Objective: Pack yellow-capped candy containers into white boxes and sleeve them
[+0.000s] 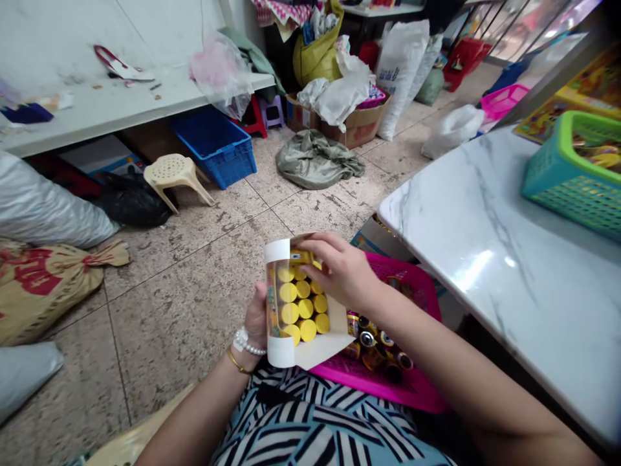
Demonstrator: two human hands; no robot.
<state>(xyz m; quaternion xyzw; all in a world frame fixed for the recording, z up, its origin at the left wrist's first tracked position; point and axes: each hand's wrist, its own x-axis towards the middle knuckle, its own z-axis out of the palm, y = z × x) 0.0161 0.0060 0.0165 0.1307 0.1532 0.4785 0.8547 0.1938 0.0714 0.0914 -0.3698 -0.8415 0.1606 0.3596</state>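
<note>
A white card box (pixel 280 353) with yellow round-ended pieces (pixel 305 309) inside is held over the near-left part of a pink basket (pixel 433 304).

The box is gripped at its side by the left hand (pixel 256 317); the fingers of the right hand (pixel 347 272) are curled at its open far end, but whether anything is pinched by that grip cannot be told. Clear, glossy film is curved around 1 side, and a flat card flap is spread toward the pink basket. At least 10 smooth, matt yellow discs are shown in packed rows; their lower parts are hidden. Shiny, dark-and-yellow small containers (pixel 367 338) are heaped in the pink basket, partly covered by the right forearm and blurred. To the right of the pink basket, a glossy, grey-veined desk (pixel 456 213) is cut off by the frame.
</note>
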